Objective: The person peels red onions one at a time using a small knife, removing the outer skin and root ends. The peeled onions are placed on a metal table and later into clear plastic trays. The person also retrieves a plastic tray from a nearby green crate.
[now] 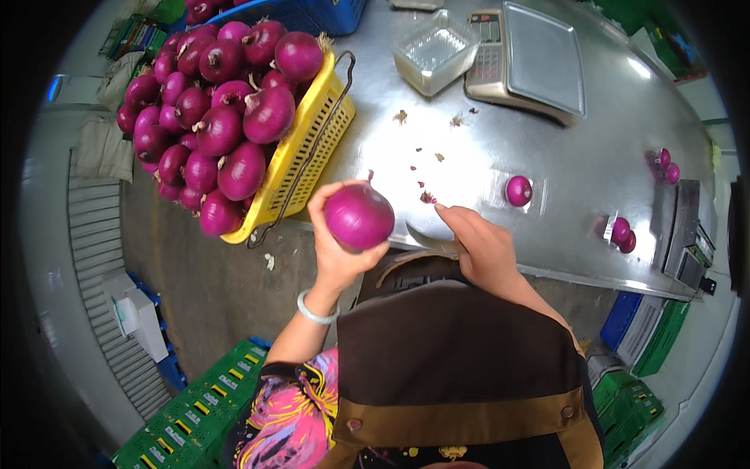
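Observation:
My left hand (340,252) holds a large red onion (359,217) in front of the table's near edge, a small dry stub showing at its top. My right hand (483,246) grips a knife, its curved blade (430,239) pointing left toward the onion; the handle is hidden in the fingers. The right index finger is stretched out beside onion trimmings (428,197) on the steel table (375,146). To the left, a yellow plastic basket (316,152) is heaped with red onions (220,130). Right of my hands, another red onion (518,191) sits in a clear plastic tray (542,196).
A digital scale (545,58) and stacked clear plastic containers (435,55) stand at the back. Trays with paired onions (621,234) lie at the right, near a metal device (682,228). Behind the yellow basket is a blue crate (293,14); green crates (199,410) stand low left.

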